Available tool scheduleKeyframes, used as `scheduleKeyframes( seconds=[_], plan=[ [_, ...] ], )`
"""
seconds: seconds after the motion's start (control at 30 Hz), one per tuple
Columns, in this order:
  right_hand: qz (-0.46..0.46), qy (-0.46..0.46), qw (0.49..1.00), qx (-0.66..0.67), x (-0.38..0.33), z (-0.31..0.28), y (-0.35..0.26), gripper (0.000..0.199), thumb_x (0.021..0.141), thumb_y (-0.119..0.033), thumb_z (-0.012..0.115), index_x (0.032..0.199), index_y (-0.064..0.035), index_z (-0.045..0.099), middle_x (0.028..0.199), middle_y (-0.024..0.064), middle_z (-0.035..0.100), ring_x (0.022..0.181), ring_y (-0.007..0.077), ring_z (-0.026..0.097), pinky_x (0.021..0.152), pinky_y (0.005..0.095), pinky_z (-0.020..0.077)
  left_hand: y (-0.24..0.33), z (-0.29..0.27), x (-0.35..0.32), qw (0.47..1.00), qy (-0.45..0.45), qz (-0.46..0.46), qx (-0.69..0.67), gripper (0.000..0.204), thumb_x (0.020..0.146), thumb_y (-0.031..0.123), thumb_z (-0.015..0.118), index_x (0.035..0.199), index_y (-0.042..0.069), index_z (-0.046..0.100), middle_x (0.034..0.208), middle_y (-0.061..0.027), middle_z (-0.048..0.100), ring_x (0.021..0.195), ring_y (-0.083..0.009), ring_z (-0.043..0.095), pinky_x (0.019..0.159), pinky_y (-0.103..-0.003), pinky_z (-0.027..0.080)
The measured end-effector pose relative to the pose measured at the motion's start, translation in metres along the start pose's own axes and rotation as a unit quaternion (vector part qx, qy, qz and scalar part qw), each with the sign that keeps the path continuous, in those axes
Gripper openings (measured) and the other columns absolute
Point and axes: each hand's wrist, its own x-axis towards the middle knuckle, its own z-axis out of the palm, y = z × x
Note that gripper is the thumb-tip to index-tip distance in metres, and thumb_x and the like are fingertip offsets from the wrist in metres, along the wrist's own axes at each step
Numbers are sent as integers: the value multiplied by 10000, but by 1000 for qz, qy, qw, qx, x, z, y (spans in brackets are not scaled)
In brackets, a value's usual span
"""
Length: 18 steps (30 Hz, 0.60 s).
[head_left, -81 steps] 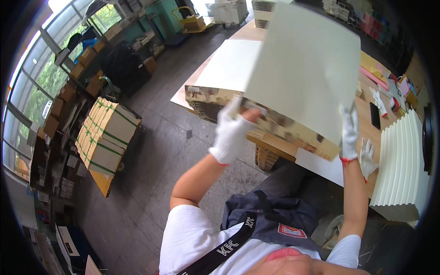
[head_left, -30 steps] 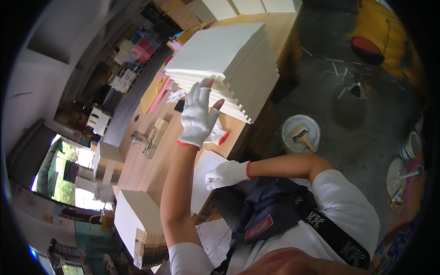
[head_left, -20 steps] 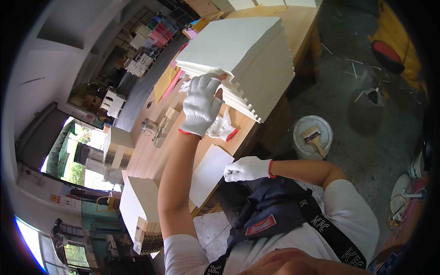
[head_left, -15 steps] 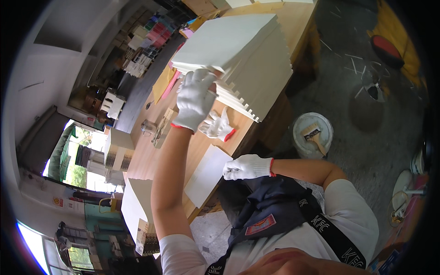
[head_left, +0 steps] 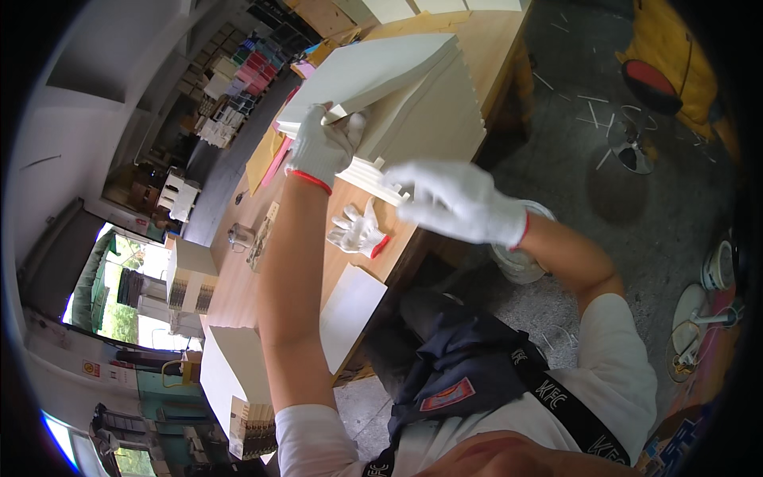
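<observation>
A tall stack of large white sheets (head_left: 362,75) stands on the wooden table, its corner toward me. My gloved left hand (head_left: 327,143) is closed on the near corner of the upper sheets, which rise slightly off those below. To its right, my gloved right hand (head_left: 461,203) is in the air by the stack's lower corner, smeared by motion, fingers stretched out and nothing seen in them. A spare white glove (head_left: 358,233) with a red cuff lies below the stack. Nearer me, a single white sheet (head_left: 350,318) lies by the table edge.
A white bucket (head_left: 520,266) is on the floor, partly behind my right hand. A glass jar (head_left: 240,236) and more stacks of paper (head_left: 238,374) stand on the left. A red and black round object (head_left: 652,86) lies at the far right, near thin white scraps.
My right hand has risen from near my lap toward the stack, its fingers spreading. My left hand has turned and now grips the corner of the upper sheets, which has lifted.
</observation>
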Motion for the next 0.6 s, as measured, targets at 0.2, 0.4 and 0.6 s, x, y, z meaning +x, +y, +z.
scheduleKeyframes(
  seconds=[0.2,0.4,0.6],
  plan=[
    [23,-35,997,-68,21,-14,22,319,942,-269,643,1228,-129,630,999,53,701,708,157,653,666,316,521,-24,3,7,990,8,136,-46,406,1057,279,388,1298,-45,432,1224,-282,611,882,-274,706,634,-247,649],
    [130,-211,968,38,0,31,6,319,983,-310,598,1223,-106,650,1108,83,710,914,201,685,843,333,526,12,-38,-14,986,-13,146,-84,285,995,98,515,1237,-46,554,1278,-285,584,860,-204,720,582,-176,621],
    [289,-243,885,272,-30,104,17,351,1021,-332,545,1238,-73,640,946,55,707,721,107,643,670,260,519,45,-223,-113,996,-26,80,-24,436,985,235,470,1306,-54,530,1096,-215,687,587,-131,612,426,-207,521]
  ],
)
